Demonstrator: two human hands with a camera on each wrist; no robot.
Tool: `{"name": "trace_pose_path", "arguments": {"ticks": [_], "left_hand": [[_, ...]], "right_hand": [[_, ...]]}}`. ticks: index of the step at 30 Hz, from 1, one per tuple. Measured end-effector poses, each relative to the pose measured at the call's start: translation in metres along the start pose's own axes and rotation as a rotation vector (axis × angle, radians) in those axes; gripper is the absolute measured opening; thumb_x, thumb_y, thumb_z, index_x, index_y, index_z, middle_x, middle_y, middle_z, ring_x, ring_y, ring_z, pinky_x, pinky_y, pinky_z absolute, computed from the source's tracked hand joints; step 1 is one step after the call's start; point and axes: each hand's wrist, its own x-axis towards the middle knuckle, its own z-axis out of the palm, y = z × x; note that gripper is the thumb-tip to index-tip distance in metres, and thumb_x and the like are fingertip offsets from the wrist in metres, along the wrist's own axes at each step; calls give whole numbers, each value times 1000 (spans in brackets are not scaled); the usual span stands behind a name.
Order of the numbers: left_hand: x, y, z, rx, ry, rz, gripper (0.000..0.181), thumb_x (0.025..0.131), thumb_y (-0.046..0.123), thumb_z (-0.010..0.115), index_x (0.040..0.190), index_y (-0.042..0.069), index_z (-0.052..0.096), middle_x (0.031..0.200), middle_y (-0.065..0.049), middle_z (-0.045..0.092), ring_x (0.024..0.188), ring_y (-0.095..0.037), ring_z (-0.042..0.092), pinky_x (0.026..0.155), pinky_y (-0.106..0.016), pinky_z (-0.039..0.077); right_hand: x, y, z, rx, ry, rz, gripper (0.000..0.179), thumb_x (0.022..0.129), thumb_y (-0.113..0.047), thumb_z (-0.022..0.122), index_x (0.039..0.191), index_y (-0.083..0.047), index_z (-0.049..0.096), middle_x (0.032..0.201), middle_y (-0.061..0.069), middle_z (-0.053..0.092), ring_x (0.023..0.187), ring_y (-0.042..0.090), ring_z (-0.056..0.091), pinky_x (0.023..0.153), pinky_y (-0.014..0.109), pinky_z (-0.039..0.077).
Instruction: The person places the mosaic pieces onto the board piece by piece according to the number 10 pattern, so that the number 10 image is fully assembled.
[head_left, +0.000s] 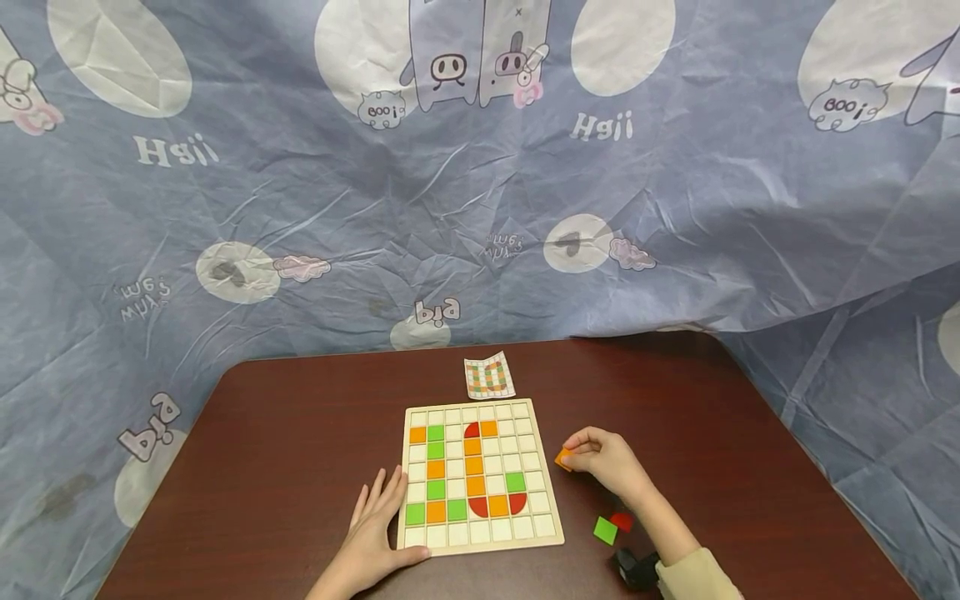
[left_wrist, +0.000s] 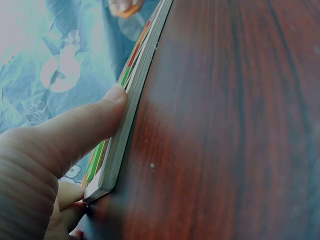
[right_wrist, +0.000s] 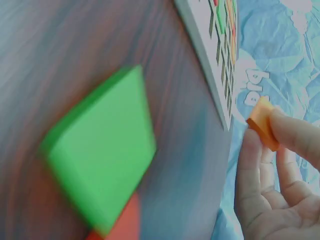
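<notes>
My left hand [head_left: 372,532] rests at the near left corner of a pale wooden grid board [head_left: 480,548]. Its fingers lie spread and straight by the left side, and the thumb [left_wrist: 92,122] presses on the front edge. Green and orange squares and red rounded pieces fill some of the board's cells. Right of the board, my right hand [head_left: 613,468] pinches an orange square tile [right_wrist: 264,122] between thumb and fingertips, raised above the table in the right wrist view. Below that forearm lie a green square tile [head_left: 605,531] and a red rounded piece [head_left: 622,522], side by side.
Behind the board lies a small paper card [head_left: 489,377] printed with a coloured grid pattern. The dark red-brown table [head_left: 300,433] has a patterned blue-grey cloth [head_left: 480,208] hanging behind it. A black object [head_left: 636,570] sits at the right wrist.
</notes>
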Motion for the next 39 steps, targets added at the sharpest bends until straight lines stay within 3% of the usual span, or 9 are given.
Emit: {"name": "trace_pose_path", "arguments": {"ticks": [3,8,14,23,31,39], "left_hand": [[0,0,-1,3,-1,-2,115,68,52,85,155,3,28,163,-14,21,153,-40,7,104,-7,-24],[0,1,-1,11,-3,5,114,68,52,84,155,3,28,163,-15,22,152,-40,8,103,-6,-23],[0,0,-1,3,-3,4,115,68,53,84,155,4,28,163,-14,21,153,-40,7,104,-7,-23],[0,0,-1,4,-9,5,114,69,53,84,155,4,27,163,-13,21,153,-40,7,104,-6,-24],[0,1,0,-2,0,0,114,68,51,85,155,4,27,163,-13,21,153,-39,7,105,-7,-23],[0,0,0,10,2,8,115,68,52,85,154,3,28,163,-14,21,152,-40,7,105,-7,-24]], "right_hand": [[8,-6,11,85,-16,8,21,83,-5,76,99,6,68,88,12,75,77,15,69,74,33,58],[17,-15,30,91,-5,12,21,83,-5,77,101,4,73,93,15,76,80,15,70,76,31,57],[27,-18,51,3,27,6,15,80,-4,79,95,-3,77,90,11,77,80,15,71,73,28,55],[32,-16,67,-221,28,-78,8,79,-7,80,84,-13,79,85,1,76,69,7,63,65,24,51],[30,-19,68,-291,-8,-85,7,80,-7,79,82,-14,79,80,-3,74,69,7,60,65,24,50],[28,-18,67,-348,-18,-146,7,80,-5,78,81,-11,78,80,-2,69,69,8,56,63,23,47]]}}
